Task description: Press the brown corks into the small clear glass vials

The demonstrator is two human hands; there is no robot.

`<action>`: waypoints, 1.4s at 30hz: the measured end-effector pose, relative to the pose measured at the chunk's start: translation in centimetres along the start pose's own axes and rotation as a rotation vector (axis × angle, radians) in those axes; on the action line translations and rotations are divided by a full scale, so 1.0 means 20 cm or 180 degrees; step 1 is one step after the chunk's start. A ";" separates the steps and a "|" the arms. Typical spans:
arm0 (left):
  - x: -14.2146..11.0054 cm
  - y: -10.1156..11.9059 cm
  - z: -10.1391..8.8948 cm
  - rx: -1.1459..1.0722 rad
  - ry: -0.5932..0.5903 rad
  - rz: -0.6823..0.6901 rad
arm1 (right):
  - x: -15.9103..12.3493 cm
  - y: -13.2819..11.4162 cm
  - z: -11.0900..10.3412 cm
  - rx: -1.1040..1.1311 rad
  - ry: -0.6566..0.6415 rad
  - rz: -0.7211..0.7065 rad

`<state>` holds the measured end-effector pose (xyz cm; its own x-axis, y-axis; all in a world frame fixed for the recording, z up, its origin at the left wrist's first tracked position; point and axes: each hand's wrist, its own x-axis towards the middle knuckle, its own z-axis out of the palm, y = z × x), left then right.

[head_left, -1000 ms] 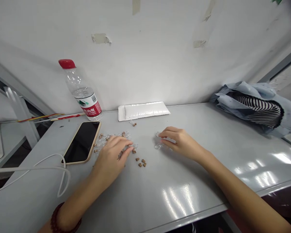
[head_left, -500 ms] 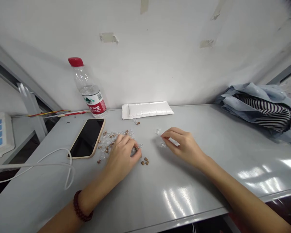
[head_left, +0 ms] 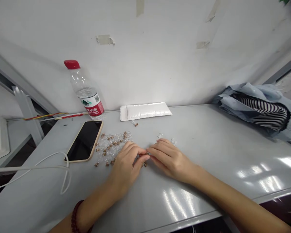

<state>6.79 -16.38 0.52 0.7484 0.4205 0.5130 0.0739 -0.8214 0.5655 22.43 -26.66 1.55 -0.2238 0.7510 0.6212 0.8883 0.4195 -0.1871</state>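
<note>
My left hand and my right hand meet fingertip to fingertip above the table. Both are closed in a pinch on something tiny, brown and glassy, that looks like a cork stopper and a small glass vial; the fingers cover most of it. Loose cork stoppers lie just below the fingertips, partly hidden by my left hand. Beyond my right hand lie clear glass vials without corks. To the left of my left hand spreads a pile of corked glass vials.
A phone lies left of the pile, near a white cable. Behind stand a water bottle and a white padded packet. One corked vial lies before the packet. Blue-grey cloth is bunched at the right.
My right hand has moved left and towards me, away from the uncorked vials, to meet my left hand. Earlier, my left hand was over the pile's right edge. The view has shifted slightly.
</note>
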 end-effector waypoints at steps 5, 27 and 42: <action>0.01 -0.02 0.00 0.0164 0.0038 -0.0252 | -0.02 0.04 0.00 -0.0194 0.0114 0.0106; 0.04 -0.15 -0.23 0.1139 -0.0934 0.0034 | -0.05 0.24 -0.11 -0.0080 -0.0766 0.1530; 0.04 -0.08 -0.17 0.0165 -0.0740 -0.0563 | -0.03 0.08 -0.07 0.0468 -0.0034 0.0706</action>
<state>5.11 -13.36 2.24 0.8514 0.4642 0.2441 0.2459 -0.7644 0.5961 24.56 -27.10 1.85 -0.0351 0.8378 0.5448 0.8485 0.3131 -0.4268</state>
